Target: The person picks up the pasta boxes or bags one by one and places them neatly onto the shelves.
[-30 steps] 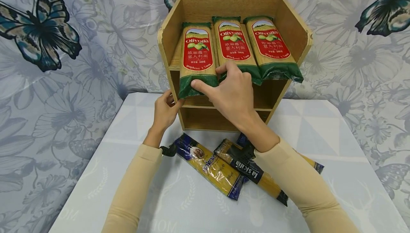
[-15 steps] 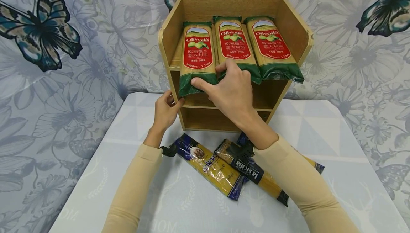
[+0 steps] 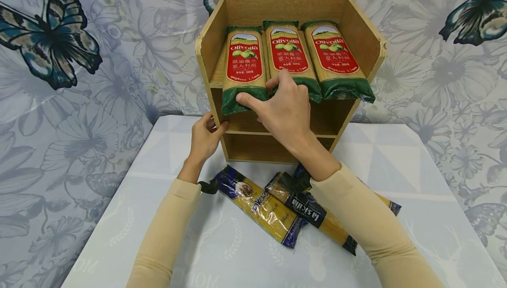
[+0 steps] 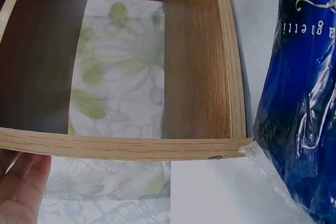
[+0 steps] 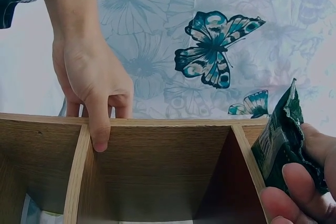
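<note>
right hand pinches the leftmost spaghetti pack.

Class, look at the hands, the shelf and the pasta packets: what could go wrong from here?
The rightmost red-labelled packet has its green end overhanging the shelf's front edge, so it might slide off if bumped.
The right hand, pinching the leftmost packet, is close to the middle packet and could nudge it.
The right sleeve hangs over loose packets and might sweep them aside.
</note>
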Motion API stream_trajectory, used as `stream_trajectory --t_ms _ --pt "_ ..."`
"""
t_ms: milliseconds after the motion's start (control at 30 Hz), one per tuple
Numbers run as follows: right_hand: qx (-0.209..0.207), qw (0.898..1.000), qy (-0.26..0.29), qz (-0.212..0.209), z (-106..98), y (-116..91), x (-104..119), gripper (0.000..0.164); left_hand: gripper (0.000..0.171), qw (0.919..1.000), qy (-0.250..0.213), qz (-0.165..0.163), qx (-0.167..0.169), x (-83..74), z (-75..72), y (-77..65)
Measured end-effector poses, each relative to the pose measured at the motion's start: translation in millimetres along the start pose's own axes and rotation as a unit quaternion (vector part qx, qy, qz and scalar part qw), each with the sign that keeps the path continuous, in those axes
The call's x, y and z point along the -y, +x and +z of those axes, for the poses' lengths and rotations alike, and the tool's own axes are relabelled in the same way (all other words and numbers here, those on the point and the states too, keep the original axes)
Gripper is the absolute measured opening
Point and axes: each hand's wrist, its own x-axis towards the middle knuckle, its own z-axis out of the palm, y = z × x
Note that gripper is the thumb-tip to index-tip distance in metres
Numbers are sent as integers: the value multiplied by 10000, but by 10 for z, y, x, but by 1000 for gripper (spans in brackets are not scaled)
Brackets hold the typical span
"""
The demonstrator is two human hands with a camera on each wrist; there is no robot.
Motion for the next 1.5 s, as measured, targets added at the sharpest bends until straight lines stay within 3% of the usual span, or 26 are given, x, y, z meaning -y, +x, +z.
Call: stream_trajectory --t_ms 233,467,1500 --pt "-83 10000 -26 -35 22 20 -18 62 37 9999 119 19 -12 -2 1 -10" --pt "-166 9998 6 -99 45 37 -26 61 36 10000 66 8 17 -409 -7 -105" --pt "-637 9969 -416 -175 155 125 -61 62 36 10000 62 54 27 -417 -9 -107"
